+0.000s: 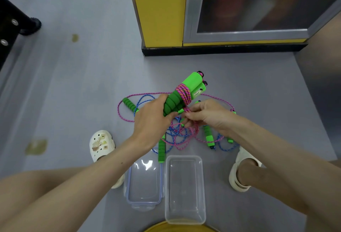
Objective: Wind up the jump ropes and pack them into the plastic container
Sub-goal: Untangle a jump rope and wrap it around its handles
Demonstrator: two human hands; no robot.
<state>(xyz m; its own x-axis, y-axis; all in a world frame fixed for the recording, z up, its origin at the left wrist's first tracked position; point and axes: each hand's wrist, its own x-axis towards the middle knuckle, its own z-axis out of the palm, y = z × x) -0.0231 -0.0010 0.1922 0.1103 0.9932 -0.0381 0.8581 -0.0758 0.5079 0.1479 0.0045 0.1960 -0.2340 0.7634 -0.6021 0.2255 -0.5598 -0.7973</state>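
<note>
My left hand grips a pair of green jump rope handles held together and pointing up and away from me. Several turns of pink cord are wound around them. My right hand pinches the loose pink cord just below the wraps. On the floor beneath lie tangled pink and blue ropes with more green handles among them. The clear plastic container stands open on the floor near me, with its lid lying to its left.
A yellow cabinet with a glass door stands ahead on the grey floor. My feet in white shoes flank the ropes. A black stand with a wheel is at the far left. A yellow rim shows at the bottom edge.
</note>
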